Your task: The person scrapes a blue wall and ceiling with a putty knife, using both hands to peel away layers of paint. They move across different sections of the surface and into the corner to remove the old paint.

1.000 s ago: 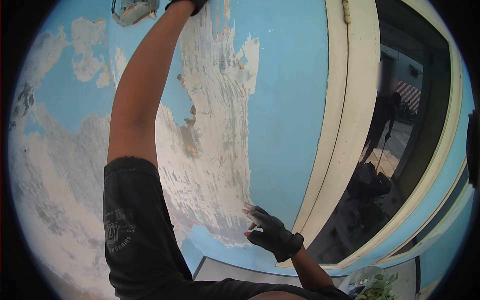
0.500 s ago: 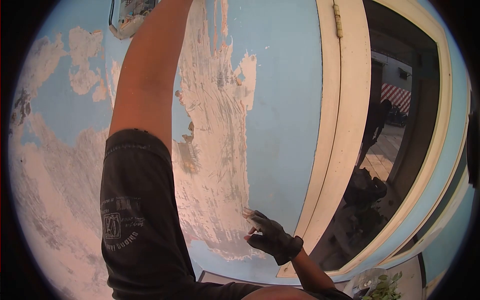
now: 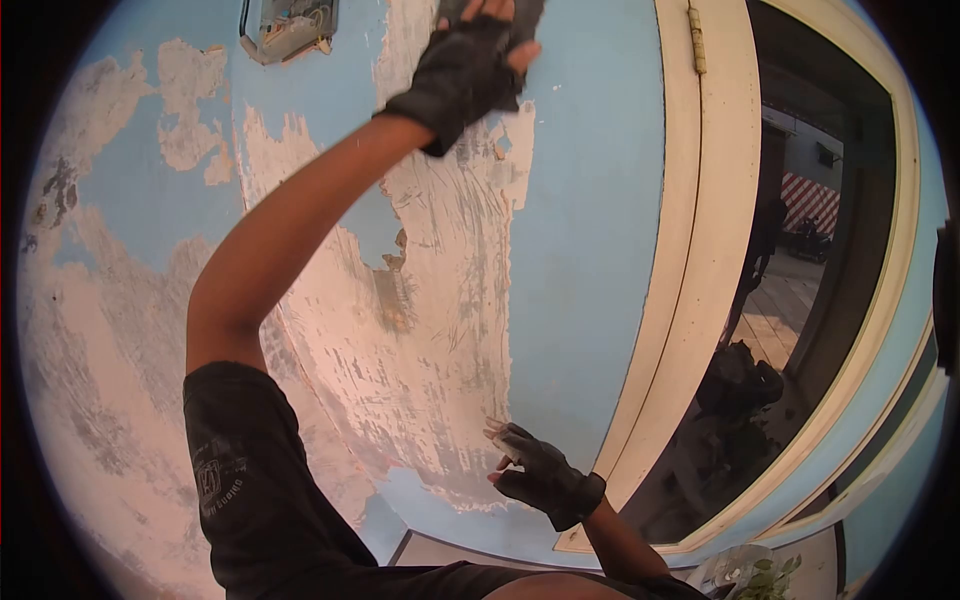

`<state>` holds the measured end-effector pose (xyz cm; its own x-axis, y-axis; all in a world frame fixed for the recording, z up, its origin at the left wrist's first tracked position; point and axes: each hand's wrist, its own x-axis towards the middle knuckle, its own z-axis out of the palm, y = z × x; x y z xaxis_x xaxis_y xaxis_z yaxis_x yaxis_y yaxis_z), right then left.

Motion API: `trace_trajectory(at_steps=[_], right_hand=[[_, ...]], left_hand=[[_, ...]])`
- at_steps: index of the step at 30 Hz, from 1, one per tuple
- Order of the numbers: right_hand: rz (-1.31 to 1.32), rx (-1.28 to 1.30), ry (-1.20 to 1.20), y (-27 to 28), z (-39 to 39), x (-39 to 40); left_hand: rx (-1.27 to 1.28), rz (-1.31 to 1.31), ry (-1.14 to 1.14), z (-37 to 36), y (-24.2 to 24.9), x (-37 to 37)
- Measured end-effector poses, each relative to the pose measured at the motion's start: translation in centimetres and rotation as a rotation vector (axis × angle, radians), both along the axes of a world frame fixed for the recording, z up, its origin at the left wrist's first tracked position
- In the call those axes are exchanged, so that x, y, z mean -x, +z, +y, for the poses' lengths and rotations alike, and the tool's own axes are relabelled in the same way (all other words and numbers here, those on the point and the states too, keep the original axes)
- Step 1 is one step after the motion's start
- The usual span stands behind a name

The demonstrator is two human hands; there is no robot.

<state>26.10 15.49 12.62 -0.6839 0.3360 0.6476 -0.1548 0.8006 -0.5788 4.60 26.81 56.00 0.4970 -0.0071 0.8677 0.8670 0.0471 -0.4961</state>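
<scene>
My left hand (image 3: 465, 65), in a black fingerless glove, is raised against the wall (image 3: 580, 220) at the top of the view. Its fingers press on a dark grey flat piece (image 3: 528, 18) that looks like sandpaper; the upper frame edge cuts part of it off. My right hand (image 3: 545, 480), gloved the same way, is low by the wall near the door frame. Its bare fingers are spread and a little bent, the tips pale, with nothing seen in them. Between the hands runs a scraped, whitish patch (image 3: 440, 330) with dark scratches in the blue paint.
An electrical box (image 3: 290, 25) with exposed wires is fixed at the upper left. To the right stand a cream door frame (image 3: 690, 250) with a hinge and a dark glass pane (image 3: 740, 400) with reflections. A leafy plant (image 3: 770, 580) is at the lower right.
My left arm has bent and come down, bringing the left hand and the dark piece into view at the top. The right hand has stayed in place. The view has shifted slightly.
</scene>
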Motion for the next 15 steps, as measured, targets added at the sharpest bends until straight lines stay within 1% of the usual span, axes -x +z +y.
trace_trajectory(at_steps=[1, 3, 4, 6, 7, 9, 11, 13, 15], right_hand=[[0.003, -0.003, 0.006, 0.2, -0.2, 0.1], [-0.056, 0.072, 0.026, 0.7, -0.8, 0.0], [-0.053, 0.064, 0.030, 0.8, -0.8, 0.1], [-0.053, 0.093, 0.088, 0.9, -0.8, 0.5], [-0.053, 0.089, 0.095, 0.6, -0.7, 0.7], [-0.033, 0.054, 0.108, 0.2, -0.5, 1.3], [-0.057, 0.088, 0.108, 0.3, -0.4, 2.0], [-0.081, 0.128, 0.094, 0.6, -0.3, 2.6], [-0.056, 0.115, 0.119, 1.1, 0.1, 3.1]], left_hand=[[0.023, 0.006, 0.039, -0.2, -1.8, 0.2], [0.065, 0.019, -0.002, -1.8, -2.8, 0.2], [0.057, 0.022, 0.002, -1.7, -1.8, 0.4], [0.126, -0.112, -0.191, -1.0, 0.5, 1.0], [0.253, -0.292, -0.242, -4.1, 1.0, -1.0], [0.415, -0.448, -0.253, -6.0, 3.3, -1.9], [0.494, -0.534, -0.311, -5.7, 7.8, -1.3], [0.293, -0.451, -0.298, -4.7, 10.2, -0.7], [0.289, -0.455, -0.357, -4.8, 12.2, -0.8]])
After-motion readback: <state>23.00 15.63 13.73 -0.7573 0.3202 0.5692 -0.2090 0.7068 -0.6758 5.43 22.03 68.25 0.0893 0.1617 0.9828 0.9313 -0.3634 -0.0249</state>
